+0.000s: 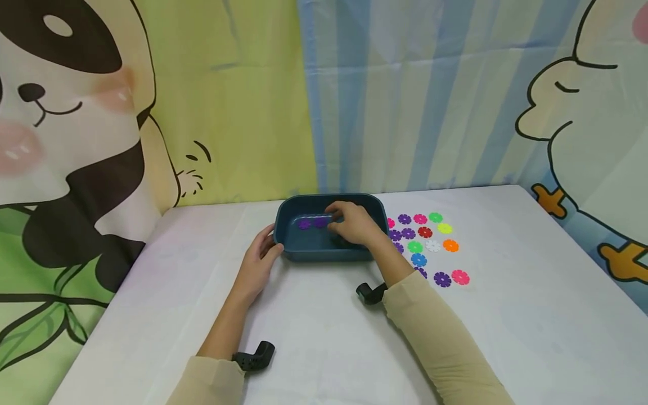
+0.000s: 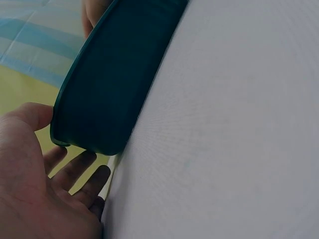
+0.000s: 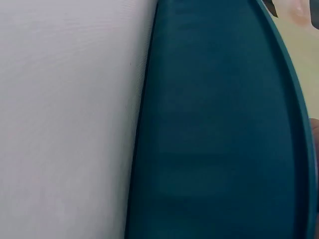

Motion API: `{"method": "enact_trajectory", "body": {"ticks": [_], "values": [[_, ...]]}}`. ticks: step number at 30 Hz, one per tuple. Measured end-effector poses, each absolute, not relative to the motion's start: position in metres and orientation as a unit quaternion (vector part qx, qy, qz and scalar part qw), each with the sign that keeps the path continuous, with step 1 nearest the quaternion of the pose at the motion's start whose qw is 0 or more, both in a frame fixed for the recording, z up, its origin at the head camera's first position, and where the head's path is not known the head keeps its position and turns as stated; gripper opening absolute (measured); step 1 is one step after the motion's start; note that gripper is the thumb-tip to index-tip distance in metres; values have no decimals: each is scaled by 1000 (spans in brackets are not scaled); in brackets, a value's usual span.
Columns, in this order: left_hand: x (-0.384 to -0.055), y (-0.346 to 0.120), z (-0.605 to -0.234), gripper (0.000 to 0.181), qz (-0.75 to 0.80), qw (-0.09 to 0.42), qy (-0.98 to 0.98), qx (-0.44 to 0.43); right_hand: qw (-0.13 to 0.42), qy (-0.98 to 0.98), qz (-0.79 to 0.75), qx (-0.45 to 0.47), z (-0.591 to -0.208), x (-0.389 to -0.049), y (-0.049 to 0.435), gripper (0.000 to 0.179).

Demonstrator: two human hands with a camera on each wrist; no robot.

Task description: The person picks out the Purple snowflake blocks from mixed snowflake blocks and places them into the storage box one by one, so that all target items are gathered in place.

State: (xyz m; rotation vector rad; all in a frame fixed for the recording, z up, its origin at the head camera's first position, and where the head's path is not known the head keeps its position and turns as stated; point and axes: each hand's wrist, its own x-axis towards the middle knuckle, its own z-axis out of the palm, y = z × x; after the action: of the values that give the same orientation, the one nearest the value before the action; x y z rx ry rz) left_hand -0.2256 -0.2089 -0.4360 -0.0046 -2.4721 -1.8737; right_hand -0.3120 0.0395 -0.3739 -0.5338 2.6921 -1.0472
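Observation:
A dark teal plastic basin (image 1: 329, 256) stands on the table, with purple flower-shaped discs (image 1: 304, 224) on its floor. At its left end is my left hand (image 1: 256, 267), thumb at the front corner by the rim and spread fingers against the outside of the end wall. The left wrist view shows this hand (image 2: 35, 179) beside the basin's end (image 2: 94, 119). My right hand (image 1: 352, 224) reaches over the front rim into the basin. Its fingers are bent, thumb and fingertips apart, close to a purple disc, with nothing visible between them.
Right of the basin lie several flower-shaped discs, among them a red one (image 1: 425, 232), an orange one (image 1: 450, 245) and a pink one (image 1: 460, 277). Some are partly behind the right forearm. A cartoon-printed curtain (image 1: 243, 112) hangs behind the white table (image 1: 314, 337).

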Motion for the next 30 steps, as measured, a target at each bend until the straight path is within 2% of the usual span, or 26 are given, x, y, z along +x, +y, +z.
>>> {"method": "enact_trajectory", "body": {"ticks": [14,30], "values": [[-224,-214,-434,59,-606,18,-795,-17,-17,881,-430,-199,-366,-279,48,34],[-224,-212,-436,59,-613,14,-790,-15,-37,876,-433,-209,-364,-265,58,34]]}}
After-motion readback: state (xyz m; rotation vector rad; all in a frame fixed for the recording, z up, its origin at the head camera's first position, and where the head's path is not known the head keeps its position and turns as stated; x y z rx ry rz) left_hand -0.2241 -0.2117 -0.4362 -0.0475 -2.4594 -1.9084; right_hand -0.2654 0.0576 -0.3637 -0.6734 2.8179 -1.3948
